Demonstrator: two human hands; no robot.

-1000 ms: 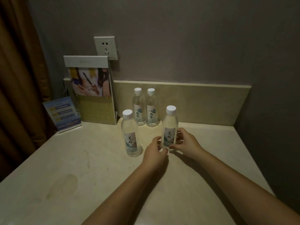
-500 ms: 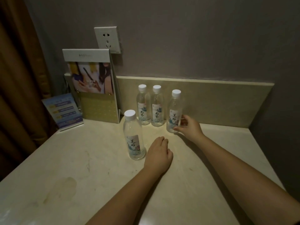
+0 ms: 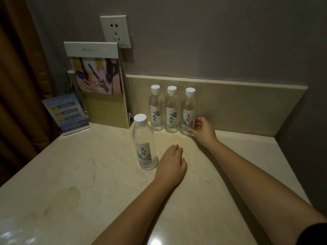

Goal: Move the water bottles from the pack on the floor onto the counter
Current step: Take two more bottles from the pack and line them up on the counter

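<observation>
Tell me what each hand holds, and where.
Right hand grips the rightmost back-row bottle low on its body, near the base. Left hand holds nothing.

Contact of right hand with rightmost bottle: grip or mere touch, not resolvable. Card print too small to read. Stand covers lower left corner of socket. Curtain cut by left edge; sleeve by bottom right corner.

Feed looked pretty dim on my end, with a warm yellowish cast. The counter caught soft glare at its bottom-left corner and bottom edge. The forearms threw faint shadows. Wide-angle lens bent the edges, and the curtain was murky.
</observation>
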